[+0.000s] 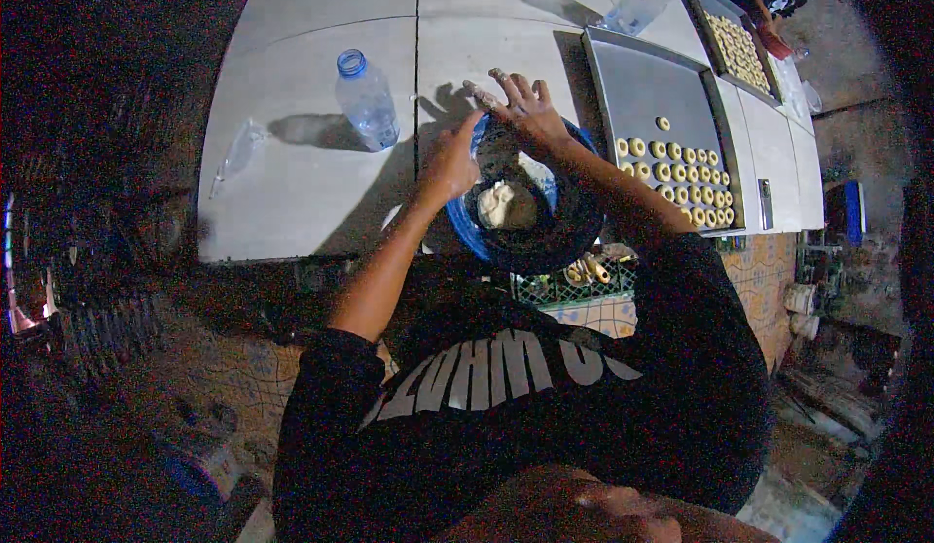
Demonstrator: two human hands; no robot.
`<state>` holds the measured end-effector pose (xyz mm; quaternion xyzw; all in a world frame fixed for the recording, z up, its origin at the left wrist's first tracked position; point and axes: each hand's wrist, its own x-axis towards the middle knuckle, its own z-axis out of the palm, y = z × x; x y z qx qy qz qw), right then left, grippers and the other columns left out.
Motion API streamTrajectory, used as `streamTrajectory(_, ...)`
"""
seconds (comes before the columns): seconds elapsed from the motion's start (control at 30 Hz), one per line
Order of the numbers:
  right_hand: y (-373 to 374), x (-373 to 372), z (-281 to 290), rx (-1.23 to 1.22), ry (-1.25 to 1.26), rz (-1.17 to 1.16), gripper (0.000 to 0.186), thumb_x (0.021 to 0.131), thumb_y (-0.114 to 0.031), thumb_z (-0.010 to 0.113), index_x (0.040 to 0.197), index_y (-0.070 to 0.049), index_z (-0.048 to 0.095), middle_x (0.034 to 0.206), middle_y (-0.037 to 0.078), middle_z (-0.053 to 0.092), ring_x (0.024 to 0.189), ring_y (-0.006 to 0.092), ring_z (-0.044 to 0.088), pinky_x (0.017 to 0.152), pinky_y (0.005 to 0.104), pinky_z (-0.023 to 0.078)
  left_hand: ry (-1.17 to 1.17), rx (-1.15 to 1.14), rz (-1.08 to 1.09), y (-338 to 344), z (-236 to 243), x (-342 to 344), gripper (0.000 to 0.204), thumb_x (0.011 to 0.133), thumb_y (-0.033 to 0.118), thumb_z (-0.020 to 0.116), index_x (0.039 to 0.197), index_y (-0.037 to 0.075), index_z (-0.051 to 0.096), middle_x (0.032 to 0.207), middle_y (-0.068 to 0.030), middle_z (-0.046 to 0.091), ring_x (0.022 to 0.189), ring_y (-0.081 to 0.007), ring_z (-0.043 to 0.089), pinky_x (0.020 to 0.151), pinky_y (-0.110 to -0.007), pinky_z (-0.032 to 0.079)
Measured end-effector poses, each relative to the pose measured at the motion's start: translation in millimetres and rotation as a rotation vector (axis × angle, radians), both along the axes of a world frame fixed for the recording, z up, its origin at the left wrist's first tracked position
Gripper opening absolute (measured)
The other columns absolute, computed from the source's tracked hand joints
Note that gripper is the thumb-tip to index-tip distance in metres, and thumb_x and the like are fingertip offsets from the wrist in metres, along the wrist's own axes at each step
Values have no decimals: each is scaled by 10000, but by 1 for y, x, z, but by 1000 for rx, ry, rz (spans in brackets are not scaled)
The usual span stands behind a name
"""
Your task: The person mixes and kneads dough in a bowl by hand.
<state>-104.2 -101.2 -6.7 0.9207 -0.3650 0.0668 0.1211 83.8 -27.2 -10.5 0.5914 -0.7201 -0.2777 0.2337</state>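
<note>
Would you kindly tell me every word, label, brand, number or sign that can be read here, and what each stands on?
Black shirt: large pale capital letters, partly lost in folds; wording not quoted here.
Dark item at the upper right: white mark, too small to read.
Upright clear bottle: no readable label.
Blue bowl: no readable text.

The pale table [321, 66] bears bottles [368, 105], trays [647, 76] and a blue basin [467, 235].
</note>
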Motion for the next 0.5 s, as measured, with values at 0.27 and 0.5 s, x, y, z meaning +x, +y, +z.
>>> streamTrajectory(0.27, 5, 15, 8, -52, 12, 45, 787, 871, -217, 602, 1555, -332, 231, 1505, 161, 379, 1256, 354, 482, 923, 586, 438, 297, 45, 95, -5, -32, -1, 605, 870, 120, 542, 1443, 6, 385, 1295, -295, 563, 1180, -447, 562, 1022, -470, 432)
streamTrajectory(0.5, 9, 24, -2, -16, -46, 65, 735, 838, -214, 634, 1506, -288, 338, 1507, 162, 362, 1294, 357, 446, 954, 610, 416, 276, -320, 47, -7, -41, 11, 414, 979, 248, 481, 1323, 20, 515, 1183, -192, 624, 1048, -303, 598, 902, -429, 464)
